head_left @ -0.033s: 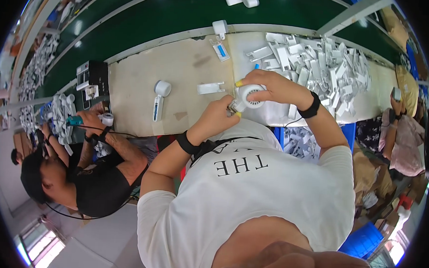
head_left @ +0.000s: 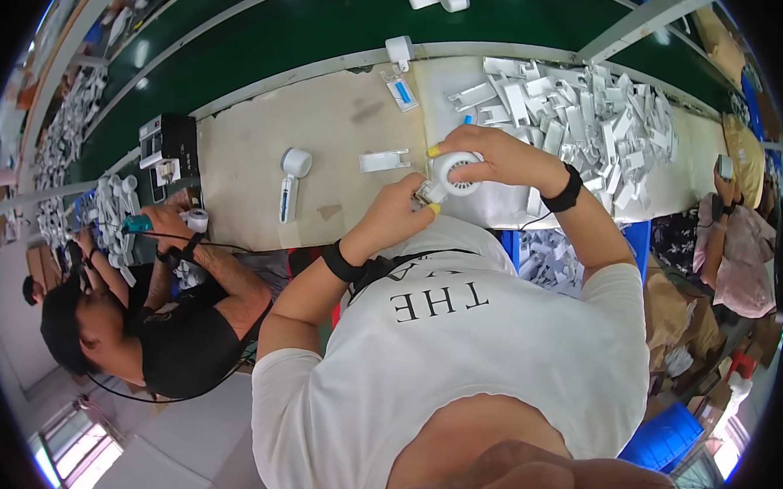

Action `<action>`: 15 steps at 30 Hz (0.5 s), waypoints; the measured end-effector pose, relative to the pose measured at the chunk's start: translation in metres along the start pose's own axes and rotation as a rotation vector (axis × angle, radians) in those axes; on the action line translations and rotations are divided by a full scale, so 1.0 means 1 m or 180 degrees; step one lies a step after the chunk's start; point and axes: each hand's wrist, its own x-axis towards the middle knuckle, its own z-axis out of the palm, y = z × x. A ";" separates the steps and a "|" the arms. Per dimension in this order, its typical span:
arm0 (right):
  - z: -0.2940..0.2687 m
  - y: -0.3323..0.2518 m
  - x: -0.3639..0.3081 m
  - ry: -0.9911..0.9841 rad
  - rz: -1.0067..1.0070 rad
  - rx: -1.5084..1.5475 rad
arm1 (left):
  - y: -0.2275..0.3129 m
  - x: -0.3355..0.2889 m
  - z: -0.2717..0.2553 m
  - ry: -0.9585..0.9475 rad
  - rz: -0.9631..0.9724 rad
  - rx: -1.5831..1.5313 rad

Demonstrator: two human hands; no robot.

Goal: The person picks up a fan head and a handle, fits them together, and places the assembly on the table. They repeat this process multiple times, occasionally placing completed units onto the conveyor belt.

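Observation:
Close in front of my chest, over the table's near edge, I hold a white handheld fan with a round slotted grille. My right hand is closed around the fan's round head, its thumb across the grille. At the handle end, my left hand pinches the fan; small parts there are mostly hidden by the fingers. Yellow covers some of my fingertips. Just beyond the left hand lies a loose white handle shell. Farther left on the table rests another white fan, its handle toward me.
A large heap of white plastic shells covers the table's right side. At the back lie a white piece with a blue strip and a fan head. Beyond runs a green conveyor belt. On the left a co-worker holds a teal tool.

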 end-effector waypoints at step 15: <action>0.122 0.121 0.006 0.0903 0.1943 -0.1103 | -0.001 0.012 -0.027 0.0557 -0.0067 -0.3557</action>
